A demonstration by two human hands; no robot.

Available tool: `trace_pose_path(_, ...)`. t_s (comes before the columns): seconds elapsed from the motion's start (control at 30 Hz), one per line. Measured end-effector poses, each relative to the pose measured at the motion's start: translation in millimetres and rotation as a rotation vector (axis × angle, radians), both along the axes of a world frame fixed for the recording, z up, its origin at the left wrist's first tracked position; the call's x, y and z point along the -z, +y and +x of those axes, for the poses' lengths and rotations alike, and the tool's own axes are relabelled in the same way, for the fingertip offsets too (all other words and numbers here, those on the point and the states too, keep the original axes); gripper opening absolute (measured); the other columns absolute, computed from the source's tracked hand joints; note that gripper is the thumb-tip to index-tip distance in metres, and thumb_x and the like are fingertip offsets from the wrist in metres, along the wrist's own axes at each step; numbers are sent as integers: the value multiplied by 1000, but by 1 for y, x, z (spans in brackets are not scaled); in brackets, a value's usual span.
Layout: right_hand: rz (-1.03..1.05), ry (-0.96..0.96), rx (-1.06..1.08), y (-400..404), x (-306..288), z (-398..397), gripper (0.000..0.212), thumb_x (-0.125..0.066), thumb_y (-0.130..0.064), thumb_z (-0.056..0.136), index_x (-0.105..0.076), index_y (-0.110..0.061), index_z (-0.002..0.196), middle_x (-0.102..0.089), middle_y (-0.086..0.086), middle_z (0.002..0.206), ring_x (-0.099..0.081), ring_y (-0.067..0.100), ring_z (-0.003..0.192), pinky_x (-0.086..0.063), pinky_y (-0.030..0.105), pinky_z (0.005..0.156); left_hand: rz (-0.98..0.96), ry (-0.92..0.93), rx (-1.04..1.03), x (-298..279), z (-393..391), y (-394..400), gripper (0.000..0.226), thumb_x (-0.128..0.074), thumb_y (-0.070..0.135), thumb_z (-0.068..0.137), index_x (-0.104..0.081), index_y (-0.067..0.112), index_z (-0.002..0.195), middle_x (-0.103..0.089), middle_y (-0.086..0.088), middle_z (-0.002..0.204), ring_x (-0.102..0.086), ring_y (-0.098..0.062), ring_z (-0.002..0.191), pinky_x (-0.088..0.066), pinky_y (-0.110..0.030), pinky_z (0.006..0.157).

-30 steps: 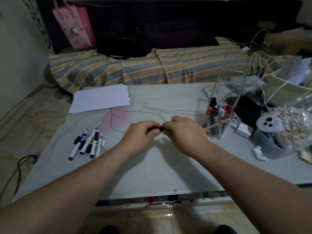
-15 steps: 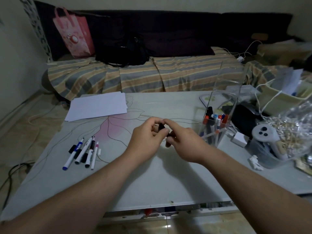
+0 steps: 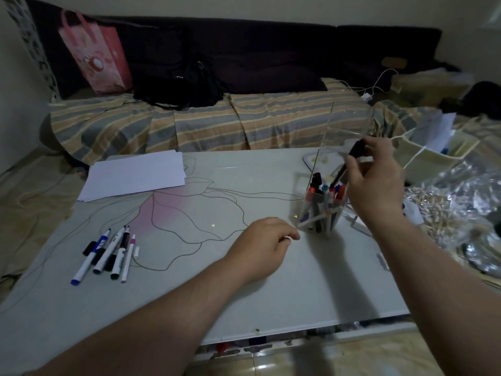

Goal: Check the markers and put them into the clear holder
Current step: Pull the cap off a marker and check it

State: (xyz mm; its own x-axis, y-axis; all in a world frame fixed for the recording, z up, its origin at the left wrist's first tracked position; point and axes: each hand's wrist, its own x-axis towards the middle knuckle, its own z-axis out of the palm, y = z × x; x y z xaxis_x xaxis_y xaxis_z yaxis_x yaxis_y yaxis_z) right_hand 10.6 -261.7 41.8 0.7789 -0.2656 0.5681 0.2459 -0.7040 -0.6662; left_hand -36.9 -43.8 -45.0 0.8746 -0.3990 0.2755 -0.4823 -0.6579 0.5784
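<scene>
My right hand (image 3: 375, 175) grips a black marker (image 3: 348, 162), tilted with its lower end pointing down into the tall clear holder (image 3: 322, 213) at the table's right. Inside the holder stand several markers with red, blue and black caps. My left hand (image 3: 267, 244) rests on the table left of the holder, fingers loosely curled with nothing in them. A loose group of several markers (image 3: 108, 252) and a small cap lie on the table's left side.
A stack of white paper (image 3: 135, 175) lies at the table's far left. Clutter crowds the right edge: a crinkled plastic bag (image 3: 458, 210), a cream bin with cords. Behind the table stands a striped sofa with a black bag and a pink bag.
Both hands held the black marker together at the table's middle. Now the right hand has carried it up and right over the holder, and the left hand has let go and dropped to the table.
</scene>
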Motion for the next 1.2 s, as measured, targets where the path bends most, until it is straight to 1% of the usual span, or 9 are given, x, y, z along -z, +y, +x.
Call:
trace_pose_path(0.17, -310, -4, -68, 4, 8, 9, 30, -61, -21, 100, -52, -23, 128, -71, 8, 113, -67, 31, 91, -57, 52, 74, 55, 20, 23, 3, 1, 2, 26, -56, 14, 94, -75, 25, 107, -69, 11, 110, -59, -7, 104, -44, -21, 97)
trace_pose_path(0.4, -252, -56, 14, -10, 8, 9, 24, -65, -21, 97, -58, -17, 119, -71, 8, 105, -65, 32, 86, -54, 43, 72, 45, 40, -14, 3, -1, 9, 27, -56, 14, 94, -75, 26, 107, -69, 12, 114, -59, -7, 108, -45, -23, 99)
trace_pose_path(0.53, -476, 109, 1, -14, 27, 9, 13, -65, -26, 96, -59, -18, 105, -70, 10, 89, -56, 34, 85, -47, 39, 65, 65, 58, -20, 3, -2, 9, 28, -54, 16, 96, -73, 30, 111, -67, 13, 118, -57, -8, 110, -44, -25, 100)
trace_pose_path(0.63, -584, 265, -22, -20, 45, 9, 13, -54, -30, 99, -64, -22, 104, -62, 0, 82, -41, 26, 87, -42, 39, 65, 66, 64, -34, 3, -1, 8, 28, -53, 18, 97, -71, 33, 114, -65, 14, 122, -54, -8, 114, -42, -24, 100)
trace_pose_path(0.8, -687, 435, -11, -26, 50, 10, 41, -35, -31, 98, -66, -29, 125, -68, 0, 116, -39, 28, 91, -43, 44, 78, 87, 56, -51, 5, 2, 13, 28, -54, 19, 96, -72, 33, 112, -67, 13, 120, -55, -10, 112, -43, -25, 99)
trace_pose_path(0.87, -686, 389, 16, -19, 46, 10, 51, -38, -28, 88, -61, -22, 133, -62, 7, 128, -46, 34, 100, -44, 46, 86, 128, 60, -65, 6, 2, 22, 28, -54, 20, 96, -72, 32, 112, -68, 13, 118, -56, -11, 111, -42, -26, 99)
trace_pose_path(0.93, -627, 272, 40, -2, 41, 7, 49, -49, -18, 89, -57, -15, 137, -59, 12, 130, -49, 37, 108, -44, 47, 92, 187, 66, -115, 9, 4, 37, 27, -54, 21, 96, -73, 32, 111, -69, 11, 114, -55, -15, 110, -44, -29, 98)
trace_pose_path(1.03, -607, 49, -127, 47, 39, -6, 41, -54, -11, 85, -69, -11, 123, -63, 13, 115, -55, 39, 103, -47, 47, 91, 257, 92, -263, 14, 9, 74, 27, -56, 19, 94, -74, 32, 110, -69, 3, 111, -56, -22, 110, -46, -34, 96)
trace_pose_path(1.2, -609, 229, -552, 142, 74, -27, 42, -53, -12, 85, -68, -24, 123, -59, 2, 120, -54, 30, 112, -50, 43, 93, 350, 169, -574, 18, 7, 161, 38, -63, 8, 85, -75, 31, 113, -64, -4, 114, -62, -27, 109, -51, -34, 95)
